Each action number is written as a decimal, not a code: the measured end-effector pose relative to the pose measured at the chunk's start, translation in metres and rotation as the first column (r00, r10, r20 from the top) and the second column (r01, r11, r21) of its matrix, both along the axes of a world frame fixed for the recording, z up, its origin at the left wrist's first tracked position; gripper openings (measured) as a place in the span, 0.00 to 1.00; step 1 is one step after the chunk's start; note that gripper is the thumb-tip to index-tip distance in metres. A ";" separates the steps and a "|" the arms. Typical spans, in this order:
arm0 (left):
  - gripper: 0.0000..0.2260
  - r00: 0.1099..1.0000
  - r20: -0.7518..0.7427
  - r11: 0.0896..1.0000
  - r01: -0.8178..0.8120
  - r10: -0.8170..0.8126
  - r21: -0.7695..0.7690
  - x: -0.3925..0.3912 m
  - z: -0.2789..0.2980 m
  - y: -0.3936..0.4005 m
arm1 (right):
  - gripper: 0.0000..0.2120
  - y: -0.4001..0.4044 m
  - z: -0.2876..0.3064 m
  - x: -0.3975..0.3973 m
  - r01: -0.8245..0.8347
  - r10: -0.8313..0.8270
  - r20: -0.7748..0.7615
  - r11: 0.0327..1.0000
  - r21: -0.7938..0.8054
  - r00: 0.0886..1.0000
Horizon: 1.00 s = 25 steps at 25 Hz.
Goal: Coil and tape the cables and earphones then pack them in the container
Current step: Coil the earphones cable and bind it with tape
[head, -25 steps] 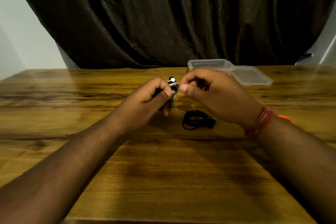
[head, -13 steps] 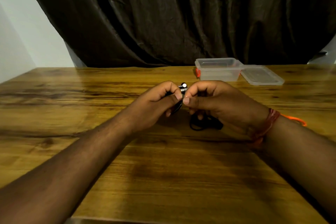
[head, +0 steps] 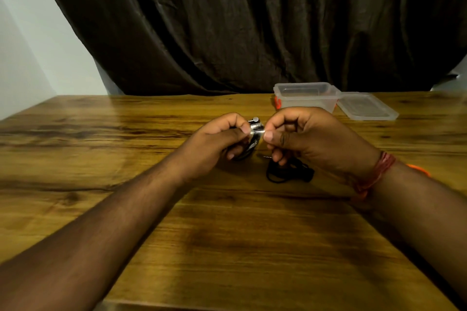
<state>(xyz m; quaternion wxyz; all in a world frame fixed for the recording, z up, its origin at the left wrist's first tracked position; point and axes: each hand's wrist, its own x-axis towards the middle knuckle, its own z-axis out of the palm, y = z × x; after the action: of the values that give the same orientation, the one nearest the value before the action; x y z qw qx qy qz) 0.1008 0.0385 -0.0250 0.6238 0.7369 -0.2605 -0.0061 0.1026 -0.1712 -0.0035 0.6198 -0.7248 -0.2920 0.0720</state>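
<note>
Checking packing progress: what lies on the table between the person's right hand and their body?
In the head view, a coiled black cable lies on the table, partly under the right hand; nearer the body, only bare wood shows.

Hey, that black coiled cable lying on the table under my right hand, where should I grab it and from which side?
Probably pinch the black coiled cable from above across its thick bundled right end, where the strands look gathered. It lies flat on the table, so its loose left loops would likely spread if lifted alone.
</note>
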 end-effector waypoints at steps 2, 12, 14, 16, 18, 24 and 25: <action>0.09 0.997 -0.062 0.997 0.042 -0.046 -0.069 0.001 -0.002 -0.001 | 0.04 -0.002 0.003 0.001 0.055 -0.055 0.030 0.998 0.007 0.998; 0.07 0.988 -0.097 0.992 0.115 -0.120 -0.054 -0.005 -0.003 -0.015 | 0.02 0.019 -0.012 -0.004 0.559 -0.420 0.622 0.829 -0.034 0.661; 0.06 0.986 -0.112 0.989 0.116 -0.126 -0.094 -0.004 -0.002 -0.017 | 0.01 0.022 -0.013 -0.004 0.564 -0.398 0.649 0.823 -0.059 0.649; 0.06 0.985 -0.140 0.988 0.083 -0.101 -0.128 -0.002 -0.004 -0.016 | 0.01 0.022 -0.014 -0.003 0.540 -0.376 0.642 0.838 -0.072 0.669; 0.06 0.986 -0.145 0.990 0.062 -0.081 -0.127 -0.001 -0.007 -0.015 | 0.01 0.022 -0.015 -0.003 0.512 -0.345 0.640 0.854 -0.089 0.686; 0.03 0.991 -0.126 0.993 0.032 -0.046 -0.112 -0.004 -0.006 -0.016 | 0.02 0.018 -0.013 -0.002 0.543 -0.358 0.654 0.834 -0.098 0.667; 0.01 0.992 -0.120 0.995 0.026 -0.037 -0.098 -0.005 -0.005 -0.016 | 0.02 0.015 -0.011 -0.002 0.571 -0.365 0.685 0.816 -0.091 0.631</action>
<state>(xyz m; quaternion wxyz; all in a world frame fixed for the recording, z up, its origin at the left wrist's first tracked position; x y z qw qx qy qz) 0.0960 0.0223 -0.0295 0.6731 0.7000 -0.2334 -0.0484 0.1008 -0.1558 -0.0141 0.3615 -0.8403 -0.2692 -0.3011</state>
